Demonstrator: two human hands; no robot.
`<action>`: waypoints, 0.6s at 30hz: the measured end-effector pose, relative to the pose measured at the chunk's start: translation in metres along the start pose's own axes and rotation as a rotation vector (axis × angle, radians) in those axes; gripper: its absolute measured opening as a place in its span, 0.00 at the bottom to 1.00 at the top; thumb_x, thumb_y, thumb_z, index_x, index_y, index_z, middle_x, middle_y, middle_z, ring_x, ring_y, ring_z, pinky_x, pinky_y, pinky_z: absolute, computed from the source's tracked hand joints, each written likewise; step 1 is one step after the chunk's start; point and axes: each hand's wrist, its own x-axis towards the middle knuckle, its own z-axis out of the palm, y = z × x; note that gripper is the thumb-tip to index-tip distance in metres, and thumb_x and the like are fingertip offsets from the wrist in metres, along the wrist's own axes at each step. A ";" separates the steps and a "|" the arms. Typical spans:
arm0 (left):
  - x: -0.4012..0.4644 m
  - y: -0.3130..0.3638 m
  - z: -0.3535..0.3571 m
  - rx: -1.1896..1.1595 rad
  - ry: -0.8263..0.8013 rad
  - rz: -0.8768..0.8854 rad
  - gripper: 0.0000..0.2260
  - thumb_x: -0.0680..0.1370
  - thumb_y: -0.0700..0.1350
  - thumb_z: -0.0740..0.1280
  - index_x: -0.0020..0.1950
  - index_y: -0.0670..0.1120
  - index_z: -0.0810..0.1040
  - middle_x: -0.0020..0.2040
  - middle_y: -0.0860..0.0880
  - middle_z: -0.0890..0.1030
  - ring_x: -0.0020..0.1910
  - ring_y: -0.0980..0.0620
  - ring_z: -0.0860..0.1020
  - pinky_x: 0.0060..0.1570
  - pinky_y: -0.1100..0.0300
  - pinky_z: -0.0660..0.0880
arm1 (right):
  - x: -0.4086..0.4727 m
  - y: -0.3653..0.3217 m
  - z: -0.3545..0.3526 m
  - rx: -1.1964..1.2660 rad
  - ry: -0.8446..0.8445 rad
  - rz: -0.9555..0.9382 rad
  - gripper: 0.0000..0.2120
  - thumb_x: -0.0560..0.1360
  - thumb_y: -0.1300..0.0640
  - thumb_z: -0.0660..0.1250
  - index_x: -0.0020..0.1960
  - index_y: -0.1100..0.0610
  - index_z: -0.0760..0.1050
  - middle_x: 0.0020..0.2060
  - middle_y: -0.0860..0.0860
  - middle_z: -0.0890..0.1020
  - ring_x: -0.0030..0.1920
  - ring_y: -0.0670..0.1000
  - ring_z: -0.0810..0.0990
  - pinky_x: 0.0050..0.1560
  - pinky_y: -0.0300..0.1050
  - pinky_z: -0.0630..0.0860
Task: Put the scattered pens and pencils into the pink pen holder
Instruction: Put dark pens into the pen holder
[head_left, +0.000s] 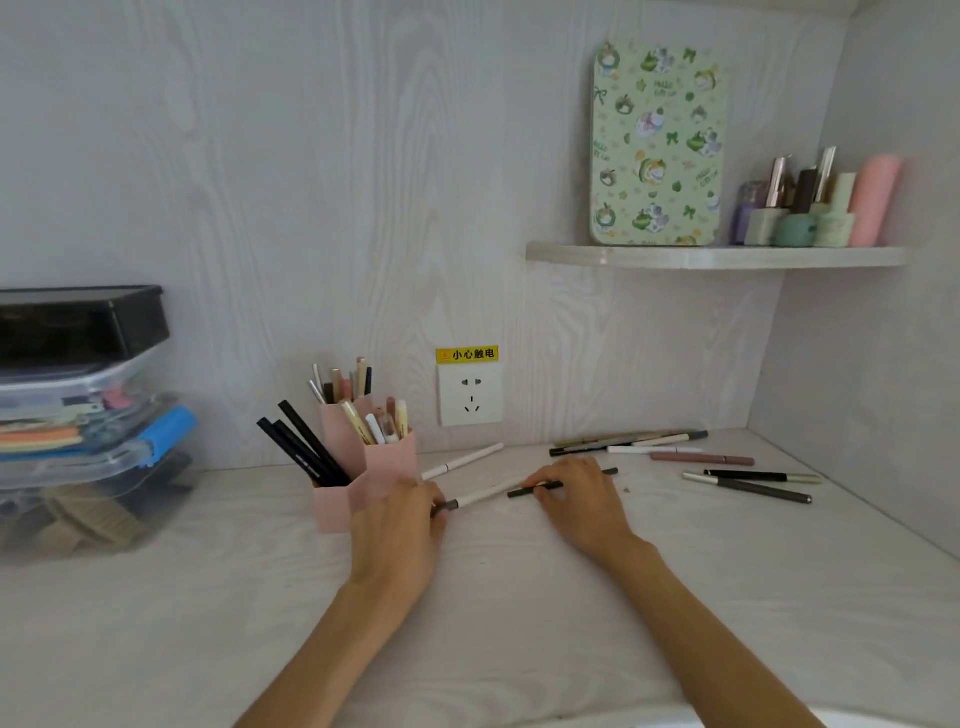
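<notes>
On the desk just right of the pink pen holder, the left hand pinches the dark end of a white pen, while the right hand presses its fingertips onto a black pen lying flat. Roughly half the job looks done: the holder's three compartments already carry about fifteen sticks. Beyond the hands, another white pen and about eight more, a clump by the wall plus two near the corner, await collection.

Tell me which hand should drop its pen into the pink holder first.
Left, probably. The left hand grips the end of the white pen right beside the pink pen holder, so its move looks short. The right hand rests on the black pen farther away.
</notes>
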 end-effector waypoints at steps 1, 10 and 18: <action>-0.004 -0.004 -0.007 -0.038 0.046 -0.006 0.08 0.78 0.51 0.63 0.54 0.55 0.79 0.50 0.55 0.79 0.47 0.54 0.76 0.36 0.62 0.69 | 0.000 -0.003 0.002 -0.005 -0.009 -0.007 0.10 0.76 0.57 0.63 0.51 0.47 0.80 0.51 0.50 0.80 0.57 0.52 0.72 0.59 0.47 0.70; -0.023 -0.062 -0.089 -0.548 0.562 -0.152 0.08 0.71 0.56 0.71 0.47 0.60 0.75 0.40 0.65 0.80 0.38 0.65 0.79 0.35 0.62 0.74 | 0.011 -0.065 0.038 -0.003 -0.097 -0.134 0.07 0.74 0.53 0.65 0.48 0.47 0.81 0.49 0.49 0.81 0.53 0.49 0.75 0.54 0.45 0.68; 0.003 -0.092 -0.121 -0.366 0.776 -0.145 0.06 0.72 0.53 0.71 0.45 0.54 0.77 0.39 0.61 0.80 0.34 0.68 0.77 0.34 0.72 0.69 | 0.011 -0.074 0.058 -0.073 -0.029 -0.173 0.09 0.77 0.54 0.61 0.53 0.49 0.79 0.50 0.49 0.80 0.52 0.51 0.75 0.51 0.43 0.68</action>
